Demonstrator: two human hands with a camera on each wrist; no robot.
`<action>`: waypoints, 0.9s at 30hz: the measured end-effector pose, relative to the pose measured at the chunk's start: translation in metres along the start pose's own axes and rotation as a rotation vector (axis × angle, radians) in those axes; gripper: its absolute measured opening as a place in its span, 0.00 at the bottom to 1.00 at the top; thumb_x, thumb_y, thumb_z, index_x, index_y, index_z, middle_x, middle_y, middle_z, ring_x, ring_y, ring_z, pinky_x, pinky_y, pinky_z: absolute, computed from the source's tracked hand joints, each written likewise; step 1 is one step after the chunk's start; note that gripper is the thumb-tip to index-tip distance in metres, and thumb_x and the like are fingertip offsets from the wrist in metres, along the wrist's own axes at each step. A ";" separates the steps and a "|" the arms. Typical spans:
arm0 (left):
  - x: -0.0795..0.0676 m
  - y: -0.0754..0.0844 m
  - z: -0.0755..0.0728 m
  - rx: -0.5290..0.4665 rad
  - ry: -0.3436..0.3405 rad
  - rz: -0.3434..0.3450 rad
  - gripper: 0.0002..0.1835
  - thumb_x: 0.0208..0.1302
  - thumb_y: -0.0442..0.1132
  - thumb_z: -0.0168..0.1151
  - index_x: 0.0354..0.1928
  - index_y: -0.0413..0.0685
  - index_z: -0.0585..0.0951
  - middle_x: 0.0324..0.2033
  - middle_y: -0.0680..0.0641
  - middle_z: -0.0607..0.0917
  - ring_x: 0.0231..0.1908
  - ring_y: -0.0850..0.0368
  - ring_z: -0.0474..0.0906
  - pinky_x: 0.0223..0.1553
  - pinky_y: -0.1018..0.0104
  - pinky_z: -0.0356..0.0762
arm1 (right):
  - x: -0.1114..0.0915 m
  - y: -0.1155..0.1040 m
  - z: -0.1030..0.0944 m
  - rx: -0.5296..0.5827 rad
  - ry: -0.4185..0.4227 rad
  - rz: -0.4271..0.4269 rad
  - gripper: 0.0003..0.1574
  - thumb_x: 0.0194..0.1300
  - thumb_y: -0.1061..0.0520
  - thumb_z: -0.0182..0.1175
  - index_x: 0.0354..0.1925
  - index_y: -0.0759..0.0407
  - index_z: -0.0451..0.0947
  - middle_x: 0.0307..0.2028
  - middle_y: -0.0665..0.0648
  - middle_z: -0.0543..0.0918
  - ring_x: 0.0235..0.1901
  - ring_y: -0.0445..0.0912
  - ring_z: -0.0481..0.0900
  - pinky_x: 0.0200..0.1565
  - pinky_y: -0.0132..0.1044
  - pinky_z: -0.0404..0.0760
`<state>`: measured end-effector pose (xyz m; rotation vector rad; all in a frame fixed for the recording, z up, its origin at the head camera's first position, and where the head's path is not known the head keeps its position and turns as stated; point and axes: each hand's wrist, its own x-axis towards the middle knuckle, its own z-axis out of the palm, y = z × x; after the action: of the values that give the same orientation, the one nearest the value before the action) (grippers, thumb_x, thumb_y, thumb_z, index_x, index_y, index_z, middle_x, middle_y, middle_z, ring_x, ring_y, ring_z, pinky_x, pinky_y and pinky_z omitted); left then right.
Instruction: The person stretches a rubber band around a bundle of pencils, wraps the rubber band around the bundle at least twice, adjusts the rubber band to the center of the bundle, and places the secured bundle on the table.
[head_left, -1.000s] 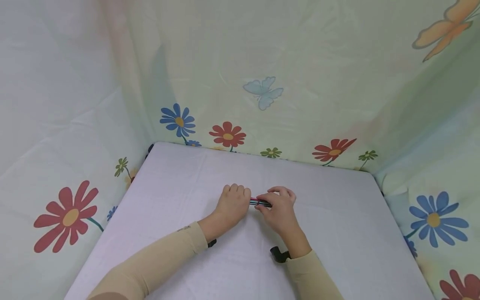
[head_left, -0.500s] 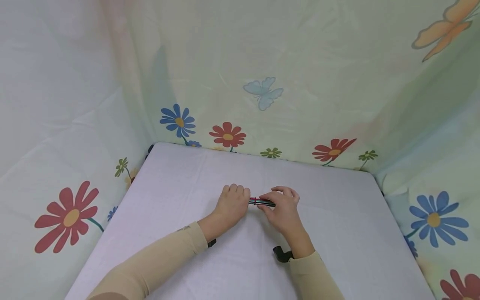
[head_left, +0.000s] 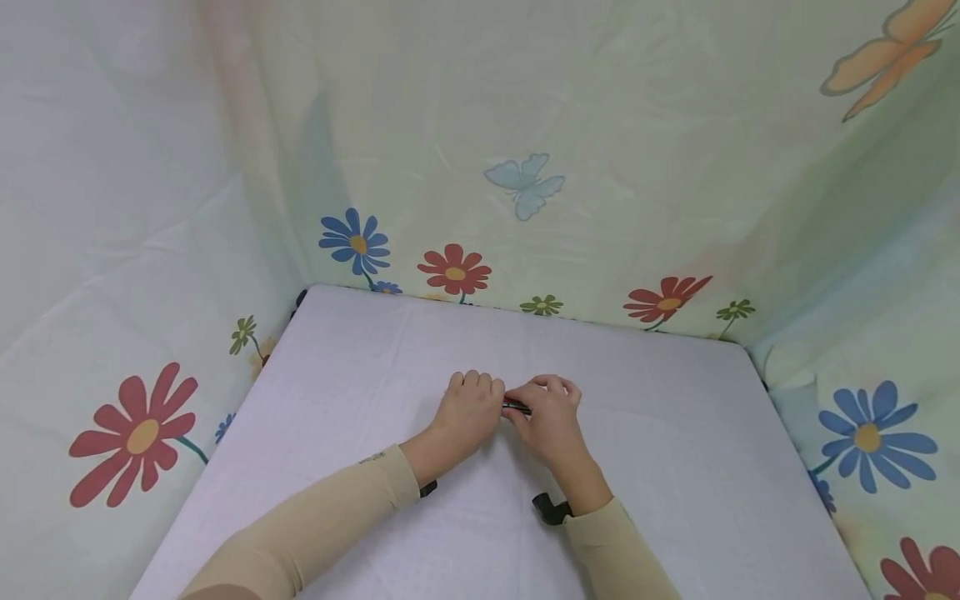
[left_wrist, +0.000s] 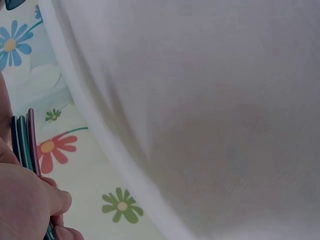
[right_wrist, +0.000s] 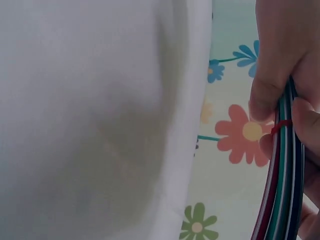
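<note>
Both hands hold one bundle of slim striped sticks [right_wrist: 280, 195], which look like pencils, in dark red, teal and navy. Around it runs a thin red band [right_wrist: 281, 126]. In the head view the bundle lies sideways over the table, mostly hidden by the hands. My left hand [head_left: 467, 412] grips its left part, knuckles up. Close against it, my right hand [head_left: 552, 423] pinches the bundle between thumb and fingers. Fingers of the right hand touch the bundle beside the band in the right wrist view. Stick ends [left_wrist: 31, 112] show in the left wrist view.
A pale cloth covers the table [head_left: 637, 467], whose rounded back edge meets a hanging curtain [head_left: 420, 125] printed with flowers and butterflies. Curtains also stand at the left and right. A black wrist mount [head_left: 551, 508] shows by the right sleeve [head_left: 618, 550].
My right hand first slides slightly right along the bundle, then back left, close to the left hand. Less of the bundle shows between them. The left hand barely moves.
</note>
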<state>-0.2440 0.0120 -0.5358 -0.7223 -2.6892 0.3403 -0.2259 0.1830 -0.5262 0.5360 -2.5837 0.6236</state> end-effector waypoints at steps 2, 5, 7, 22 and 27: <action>0.000 0.000 0.000 -0.004 -0.006 0.007 0.14 0.80 0.55 0.59 0.42 0.53 0.76 0.32 0.52 0.78 0.35 0.56 0.77 0.37 0.62 0.70 | -0.002 0.002 0.000 -0.018 -0.012 0.017 0.20 0.55 0.51 0.84 0.47 0.49 0.92 0.41 0.50 0.94 0.53 0.56 0.81 0.66 0.70 0.61; 0.001 -0.003 0.000 -0.018 -0.010 -0.012 0.12 0.81 0.51 0.58 0.43 0.52 0.75 0.33 0.52 0.79 0.37 0.56 0.77 0.39 0.61 0.71 | -0.003 0.004 -0.002 -0.057 -0.032 0.062 0.27 0.55 0.52 0.84 0.53 0.50 0.90 0.47 0.52 0.93 0.55 0.57 0.81 0.66 0.68 0.64; 0.002 -0.006 -0.001 -0.022 -0.005 -0.025 0.10 0.80 0.49 0.58 0.43 0.52 0.75 0.34 0.52 0.79 0.37 0.55 0.77 0.40 0.61 0.72 | -0.003 0.005 -0.003 -0.080 -0.051 0.072 0.27 0.57 0.55 0.83 0.56 0.53 0.89 0.50 0.55 0.92 0.55 0.57 0.83 0.64 0.64 0.71; -0.004 -0.008 -0.012 -0.135 -0.044 -0.168 0.07 0.77 0.44 0.63 0.44 0.50 0.77 0.37 0.47 0.80 0.42 0.50 0.76 0.42 0.53 0.74 | -0.002 -0.001 0.006 -0.159 -0.149 0.238 0.12 0.69 0.56 0.74 0.43 0.58 0.81 0.39 0.55 0.89 0.41 0.53 0.82 0.42 0.48 0.84; -0.005 -0.007 -0.012 -0.169 -0.044 -0.185 0.08 0.76 0.44 0.66 0.44 0.50 0.77 0.37 0.46 0.80 0.41 0.49 0.74 0.38 0.55 0.73 | -0.001 -0.008 0.005 -0.193 -0.128 0.237 0.14 0.66 0.58 0.75 0.37 0.60 0.77 0.31 0.56 0.83 0.37 0.55 0.78 0.38 0.47 0.81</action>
<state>-0.2381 0.0053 -0.5237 -0.5108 -2.8242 0.0844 -0.2232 0.1745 -0.5278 0.2143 -2.8153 0.4187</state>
